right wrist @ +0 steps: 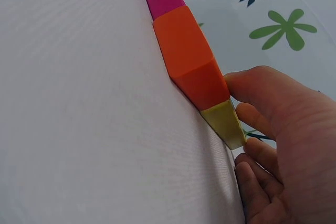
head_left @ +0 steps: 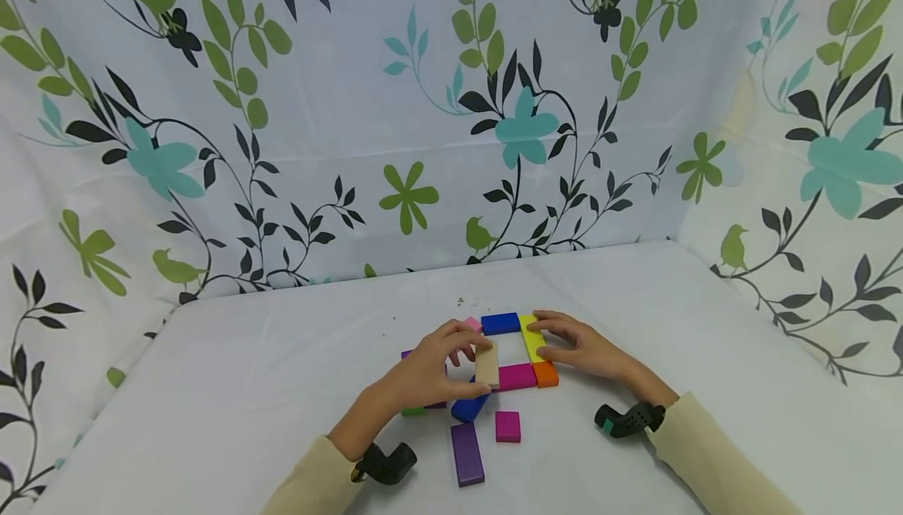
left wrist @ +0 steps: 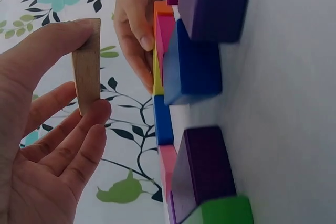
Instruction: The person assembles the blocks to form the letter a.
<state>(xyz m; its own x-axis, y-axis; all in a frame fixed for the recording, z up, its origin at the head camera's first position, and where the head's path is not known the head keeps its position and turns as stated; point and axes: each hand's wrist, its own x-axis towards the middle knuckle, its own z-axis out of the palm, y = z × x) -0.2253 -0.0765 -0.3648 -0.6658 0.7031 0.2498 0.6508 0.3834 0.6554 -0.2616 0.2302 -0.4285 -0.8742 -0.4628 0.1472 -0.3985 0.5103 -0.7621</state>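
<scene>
A plain wooden block [head_left: 487,364] is held up by my left hand [head_left: 430,370], pinched between thumb and fingertips; in the left wrist view the wooden block [left wrist: 88,72] is above the table surface. My right hand [head_left: 589,349] rests its thumb and fingers against the yellow block [head_left: 533,339]. That block joins a blue block [head_left: 499,324], a magenta block [head_left: 517,376] and an orange block [head_left: 546,374] in a frame-like outline. A pink block [head_left: 473,325] touches the blue one's left end. The right wrist view shows the orange block [right wrist: 191,56] beside the right thumb.
Nearer me lie a purple block [head_left: 467,455], a small magenta block [head_left: 508,426] and a second blue block [head_left: 469,408]. Dark purple and green blocks [head_left: 413,411] sit partly hidden behind the left hand. A patterned cloth [head_left: 437,139] hangs behind the white table [head_left: 247,389].
</scene>
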